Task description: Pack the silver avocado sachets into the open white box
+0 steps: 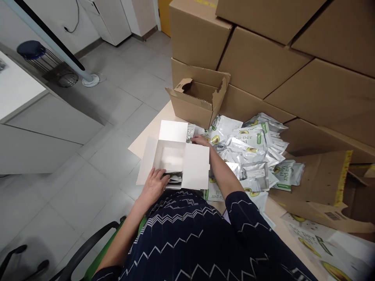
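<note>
The left hand is resting on the near edge of the open white cardboard carton, fingers curled over the silver foil pouches lying inside at its near end. The right hand is reaching past the carton's far right corner, fingers extended flat onto a silver avocado-print pouch at the edge of the loose pouch pile. Its grip cannot be confirmed. The carton is sitting just in front of the person's lap, near an open brown corrugated box.

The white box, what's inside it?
The white box holds a few silvery pouches at its near end, with the left hand on them. The rest looks bare. The hand hides how many pouches there are.
</note>
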Motion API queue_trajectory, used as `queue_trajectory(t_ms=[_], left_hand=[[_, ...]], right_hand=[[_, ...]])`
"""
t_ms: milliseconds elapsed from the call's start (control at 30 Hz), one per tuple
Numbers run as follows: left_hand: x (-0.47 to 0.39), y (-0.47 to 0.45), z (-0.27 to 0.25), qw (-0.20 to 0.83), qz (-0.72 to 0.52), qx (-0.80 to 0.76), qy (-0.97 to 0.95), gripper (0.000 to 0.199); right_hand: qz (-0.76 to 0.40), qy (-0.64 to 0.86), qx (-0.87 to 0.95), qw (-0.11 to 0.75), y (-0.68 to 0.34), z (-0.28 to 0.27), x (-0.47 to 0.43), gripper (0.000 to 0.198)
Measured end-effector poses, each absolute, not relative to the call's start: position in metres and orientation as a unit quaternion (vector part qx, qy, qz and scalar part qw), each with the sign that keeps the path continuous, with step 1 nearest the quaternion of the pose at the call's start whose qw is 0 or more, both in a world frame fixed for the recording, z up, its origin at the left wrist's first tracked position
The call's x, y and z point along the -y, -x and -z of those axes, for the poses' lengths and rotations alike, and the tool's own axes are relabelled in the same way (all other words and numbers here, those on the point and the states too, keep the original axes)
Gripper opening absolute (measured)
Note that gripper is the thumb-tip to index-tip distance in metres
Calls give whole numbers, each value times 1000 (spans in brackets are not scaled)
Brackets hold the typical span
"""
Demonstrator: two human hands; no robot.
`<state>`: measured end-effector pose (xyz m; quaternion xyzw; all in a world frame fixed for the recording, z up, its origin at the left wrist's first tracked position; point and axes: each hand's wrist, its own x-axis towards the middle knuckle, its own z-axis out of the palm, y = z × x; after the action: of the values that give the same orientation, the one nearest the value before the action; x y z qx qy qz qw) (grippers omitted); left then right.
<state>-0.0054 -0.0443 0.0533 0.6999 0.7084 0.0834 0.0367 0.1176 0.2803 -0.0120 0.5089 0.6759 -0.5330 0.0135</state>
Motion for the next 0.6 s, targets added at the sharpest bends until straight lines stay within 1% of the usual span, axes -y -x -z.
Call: queue_trajectory(t_ms=[67, 167, 267, 367, 467, 600], left_hand=[[44, 6, -53, 40, -88, -706, -702, 26], [45, 8, -52, 42, -90, -698, -709, 25], [45, 10, -49, 29, -85, -689, -719, 26], [46, 12, -47, 26, -88, -680, -727, 26], [45, 12, -47, 41, -98, -677, -729, 26], [44, 10, -50, 57, -104, -677, -727, 28]], right_hand=[[553, -499, -666, -44, -132, 10, -286, 15], [555, -485, -658, -155, -168, 4, -290, 17], [518, -481, -676, -211, -210, -9, -285, 20], [433, -513, -696, -257, -245, -30, -275, 20], [328, -535, -707, -325, -267, -61, -266, 19], [223, -495, -732, -412, -269, -122, -248, 17]])
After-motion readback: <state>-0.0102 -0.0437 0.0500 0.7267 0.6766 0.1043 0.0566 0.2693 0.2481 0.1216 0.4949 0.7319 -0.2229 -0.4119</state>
